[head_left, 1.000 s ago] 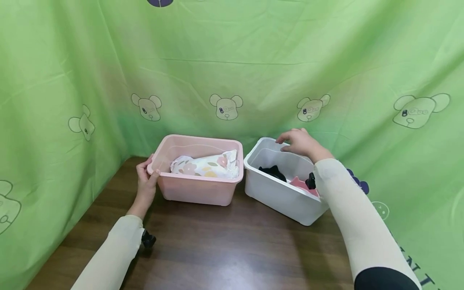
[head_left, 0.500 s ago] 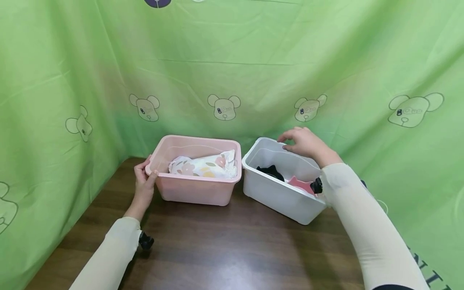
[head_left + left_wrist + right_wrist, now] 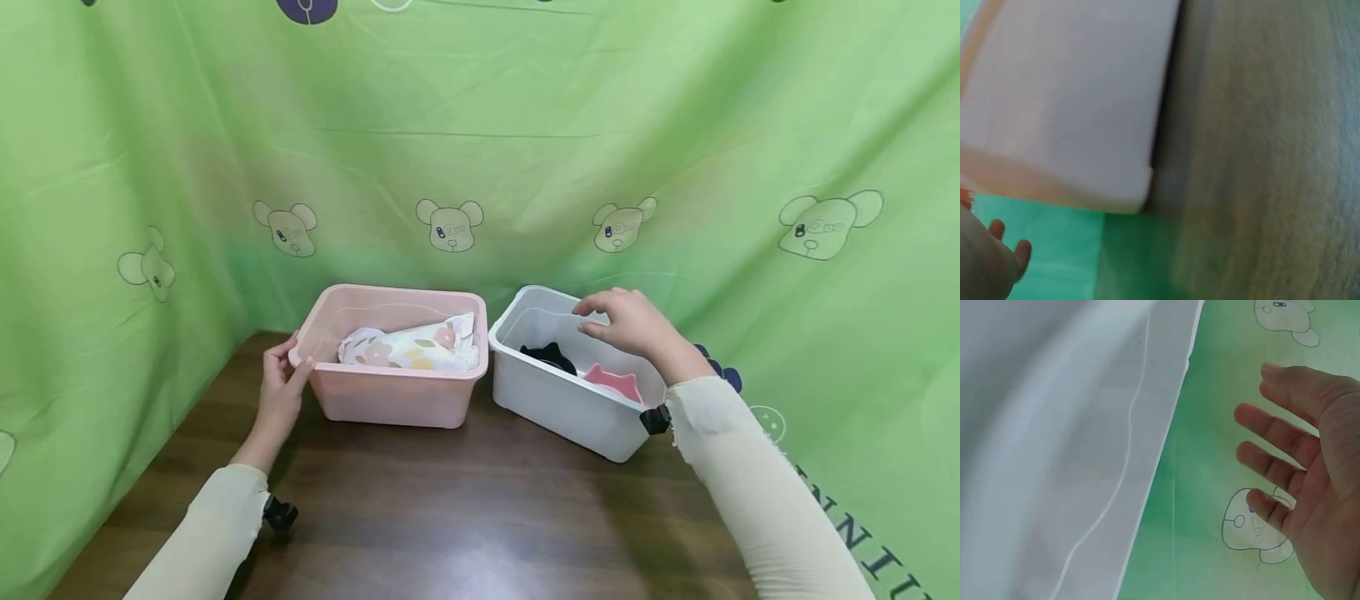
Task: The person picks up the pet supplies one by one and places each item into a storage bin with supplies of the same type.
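My left hand [image 3: 279,396] grips the front left corner of a pink plastic bin [image 3: 390,398], thumb at the front rim and fingers along the left side. A floral-printed soft packet [image 3: 412,346] lies inside this bin. To the right, my right hand [image 3: 630,323] hovers over the back rim of a white plastic bin [image 3: 558,412], fingers loosely bent and holding nothing. Down in the white bin are a black piece with pointed tips [image 3: 551,357] and a pink piece with pointed tips [image 3: 613,382]. The right wrist view shows the fingers apart from the white bin's wall [image 3: 1110,437].
Both bins stand on a brown wooden table [image 3: 420,508], their near corners close together. Behind and along both sides hangs a green curtain [image 3: 480,167] with bear-head prints. A dark wrist camera [image 3: 655,419] overlaps the white bin's front right corner.
My right hand has drawn back slightly from the white bin's back rim, uncovering more of the pink piece. The left hand stays at the pink bin's corner. The head view has shifted a little.
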Motion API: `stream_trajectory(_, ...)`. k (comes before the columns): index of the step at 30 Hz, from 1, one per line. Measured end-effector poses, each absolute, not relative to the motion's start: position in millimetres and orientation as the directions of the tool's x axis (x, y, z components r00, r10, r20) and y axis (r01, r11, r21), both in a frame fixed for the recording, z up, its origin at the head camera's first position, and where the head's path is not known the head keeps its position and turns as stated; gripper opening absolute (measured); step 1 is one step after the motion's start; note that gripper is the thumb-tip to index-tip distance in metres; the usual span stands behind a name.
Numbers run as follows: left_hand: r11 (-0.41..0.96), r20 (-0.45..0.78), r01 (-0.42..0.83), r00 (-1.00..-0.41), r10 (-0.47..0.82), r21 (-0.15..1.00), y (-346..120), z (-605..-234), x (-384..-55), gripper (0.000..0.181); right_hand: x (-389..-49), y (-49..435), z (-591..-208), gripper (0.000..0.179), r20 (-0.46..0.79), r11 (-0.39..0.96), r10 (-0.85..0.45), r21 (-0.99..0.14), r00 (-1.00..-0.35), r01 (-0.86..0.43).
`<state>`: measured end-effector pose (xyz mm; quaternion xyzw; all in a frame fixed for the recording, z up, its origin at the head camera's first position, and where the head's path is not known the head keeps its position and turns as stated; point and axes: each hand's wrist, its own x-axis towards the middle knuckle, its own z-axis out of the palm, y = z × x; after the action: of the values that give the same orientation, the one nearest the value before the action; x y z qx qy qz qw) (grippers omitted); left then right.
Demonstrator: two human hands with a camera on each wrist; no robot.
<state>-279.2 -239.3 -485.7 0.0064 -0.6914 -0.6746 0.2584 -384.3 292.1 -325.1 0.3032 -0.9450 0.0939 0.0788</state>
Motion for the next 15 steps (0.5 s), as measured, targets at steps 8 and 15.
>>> stream_trajectory(8, 0.344, 0.286, 0.155, -0.885, -0.369, 0.926, -244, -469, -267, 0.055, -363, 302, -342, 0.029, 0.25, 0.81, -0.517, -0.167, -0.819, -0.562)
stream_trajectory(15, 0.494, 0.328, 0.132, -0.884, -0.334, 0.859, -251, -463, -265, 0.055, -346, 309, -352, 0.029, 0.308, 0.803, -0.491, -0.203, -0.815, -0.56)
